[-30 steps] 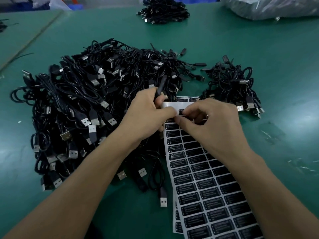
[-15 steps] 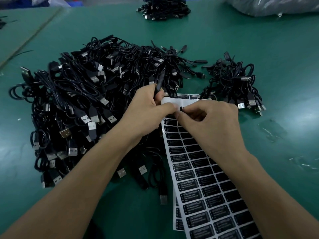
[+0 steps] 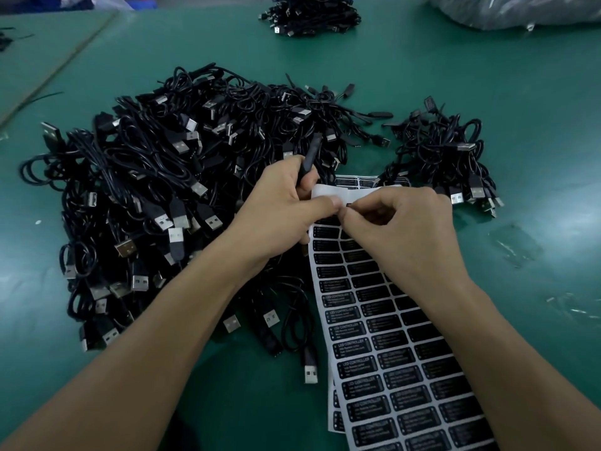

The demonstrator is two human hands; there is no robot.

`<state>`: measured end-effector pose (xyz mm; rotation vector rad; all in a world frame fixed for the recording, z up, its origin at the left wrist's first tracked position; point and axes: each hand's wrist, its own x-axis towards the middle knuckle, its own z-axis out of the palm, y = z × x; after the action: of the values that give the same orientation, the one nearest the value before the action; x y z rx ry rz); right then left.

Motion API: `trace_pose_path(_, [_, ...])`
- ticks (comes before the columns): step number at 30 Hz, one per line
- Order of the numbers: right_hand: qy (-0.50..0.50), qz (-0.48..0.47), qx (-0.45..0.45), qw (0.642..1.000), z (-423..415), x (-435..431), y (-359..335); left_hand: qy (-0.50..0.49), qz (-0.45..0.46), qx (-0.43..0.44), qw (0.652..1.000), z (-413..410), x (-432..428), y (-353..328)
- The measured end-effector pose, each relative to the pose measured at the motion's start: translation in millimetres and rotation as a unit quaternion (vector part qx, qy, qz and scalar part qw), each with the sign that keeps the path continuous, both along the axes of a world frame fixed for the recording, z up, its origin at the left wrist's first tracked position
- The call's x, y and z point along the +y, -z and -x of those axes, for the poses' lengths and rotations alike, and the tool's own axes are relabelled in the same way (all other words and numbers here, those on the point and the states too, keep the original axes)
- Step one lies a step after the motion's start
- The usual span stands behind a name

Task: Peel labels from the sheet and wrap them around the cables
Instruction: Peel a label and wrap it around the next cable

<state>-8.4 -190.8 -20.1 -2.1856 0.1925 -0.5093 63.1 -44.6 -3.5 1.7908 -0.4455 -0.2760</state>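
Label: black label [image 3: 350, 205], only a sliver shows, at the sheet's top rows, inside the pinch.
Right hand: right hand [image 3: 406, 229] pinches the label between thumb and forefinger; other fingers curled in; cannot tell how far the label is lifted.
Left hand: left hand [image 3: 283, 209] just left of the pinch, thumb tip touching the right fingertips; fingers clenched round a cable, thumb pressing the sheet's curled white top edge.
Cable: black cable [image 3: 310, 154], its stiff end sticks up and away out of the left fist, just beyond the pinch.
Sheet: sheet [image 3: 390, 336] of black labels in rows, white print, runs from the pinch toward the camera under the right forearm; top edge bent up, white back showing.
Lower sheet: second sheet [image 3: 335, 415] under the first, its edge peeking out at the near left, well below the pinch.
Big pile: big pile [image 3: 156, 196] of black USB cables, left of and beyond the left hand, spilling under the left forearm.
Small pile: small pile [image 3: 448, 154] of same cables, right of and beyond the pinch, touching the sheet's far corner.
Far pile: far pile [image 3: 312, 14], well beyond the grip, at the top edge.
Bag: clear plastic bag [image 3: 520, 8], far right, well apart.
Table: green table [image 3: 536, 92] under everything.
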Motion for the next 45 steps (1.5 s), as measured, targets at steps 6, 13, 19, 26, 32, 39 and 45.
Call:
trace_pose_path(6, [0.005,0.0,0.006,1.0,-1,1,1,-0.005,-0.008,-0.017,1.0,-1,-1,2])
trace_pose_path(13, [-0.001,0.008,0.008,1.0,-2,0,0,-0.006,-0.036,-0.036,0.999,-4,0,5])
trace_pose_path(19, [0.051,-0.031,-0.004,0.998,-3,-11,-1,-0.066,-0.055,-0.056,0.995,-6,1,9])
trace_pose_path(26, [0.136,-0.145,-0.07,0.977,-4,-18,0,-0.102,-0.171,-0.174,0.964,-2,1,8])
trace_pose_path(32, [0.082,0.016,-0.165,0.983,-5,-6,4,-0.08,-0.073,-0.107,0.988,7,-3,-6])
trace_pose_path(39, [0.025,0.126,-0.238,0.963,-6,1,8,-0.044,0.03,0.009,0.999,13,-3,-19])
trace_pose_path(45, [-0.006,0.137,-0.234,0.962,-6,-1,7,-0.029,0.05,0.056,0.997,11,-5,-20])
